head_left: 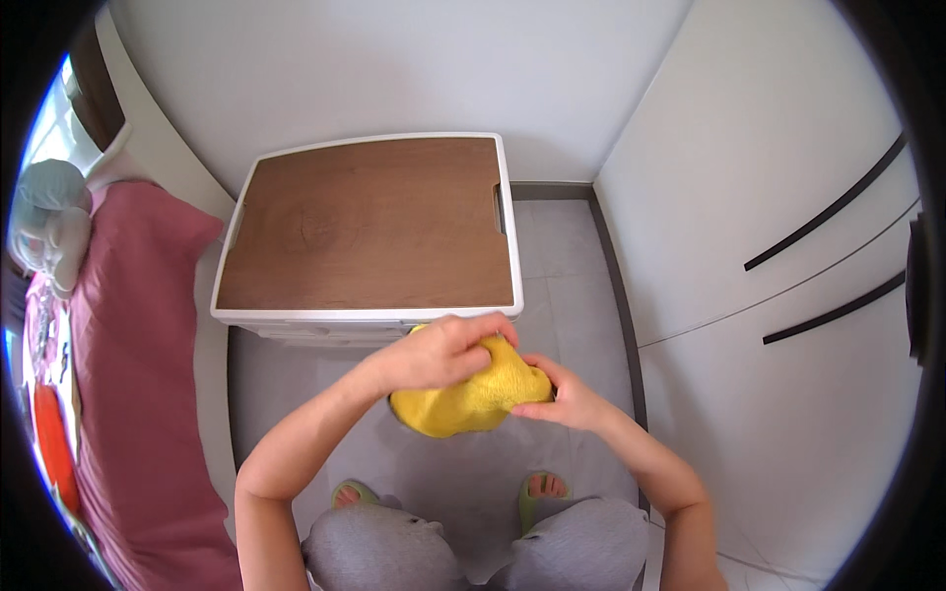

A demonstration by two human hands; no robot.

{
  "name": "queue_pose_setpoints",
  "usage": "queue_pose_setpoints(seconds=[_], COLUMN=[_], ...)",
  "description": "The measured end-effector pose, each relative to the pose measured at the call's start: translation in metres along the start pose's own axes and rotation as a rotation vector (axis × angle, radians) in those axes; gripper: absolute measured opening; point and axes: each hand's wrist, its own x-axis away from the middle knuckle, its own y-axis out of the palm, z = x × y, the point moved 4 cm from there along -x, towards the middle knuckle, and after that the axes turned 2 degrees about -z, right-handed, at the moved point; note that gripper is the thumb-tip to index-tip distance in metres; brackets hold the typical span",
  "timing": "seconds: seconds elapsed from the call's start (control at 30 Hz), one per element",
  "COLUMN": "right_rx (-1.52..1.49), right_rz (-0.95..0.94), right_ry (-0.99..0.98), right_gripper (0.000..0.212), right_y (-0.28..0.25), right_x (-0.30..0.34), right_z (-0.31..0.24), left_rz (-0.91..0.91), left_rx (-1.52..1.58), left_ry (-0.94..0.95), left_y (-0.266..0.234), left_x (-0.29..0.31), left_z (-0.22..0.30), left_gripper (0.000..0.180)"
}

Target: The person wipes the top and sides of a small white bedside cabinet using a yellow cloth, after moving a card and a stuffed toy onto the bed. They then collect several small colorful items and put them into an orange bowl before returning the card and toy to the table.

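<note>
At the far left I have a grey-green stuffed toy (51, 212) and a red item (56, 443) beside a pink sheet (143, 394); the pale things at that rim are too blurred for me to read any marking. Next comes a white-edged drawer unit (365, 227) with a wood-brown top. In front of its near edge, I see the left forearm rise from the lower edge, elbow bent outward, the left hand (443, 353) knuckles up with fingers curled and gripping the top of a yellow cloth (463, 406). That cloth is bunched between both hands, above the grey floor (394, 463). The right hand (572, 402) reaches inward from a bent elbow, thumb below and fingers above, closed around the cloth's right end; farther right stands a white cupboard (719, 197) with black handles (828, 207)
</note>
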Motion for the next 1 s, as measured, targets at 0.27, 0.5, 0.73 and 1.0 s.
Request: queue_pose_setpoints(seconds=[0.27,0.5,0.73,1.0], right_rx=[-1.032,-0.926,-0.166,-0.866], right_rz=[-0.024,-0.156,0.194,0.027], right_ry=[0.252,0.166,-0.294,0.064], right_gripper=[0.046,0.040,0.074,0.078], right_y=[-0.018,0.003,0.004,0.052], right_x=[0.016,0.003,-0.006,0.014], right_z=[0.038,0.042,0.026,0.061], left_rz=[0.309,0.247,0.577,0.380], left_rx=[-0.088,-0.161,0.711,0.405], left_ry=[-0.383,-0.598,-0.771,-0.784], left_y=[0.026,0.083,0.100,0.091], left_x=[-0.008,0.027,0.059,0.059], left_z=[-0.003,0.014,-0.012,-0.005], left_gripper=[0.039,0.070,0.044,0.036])
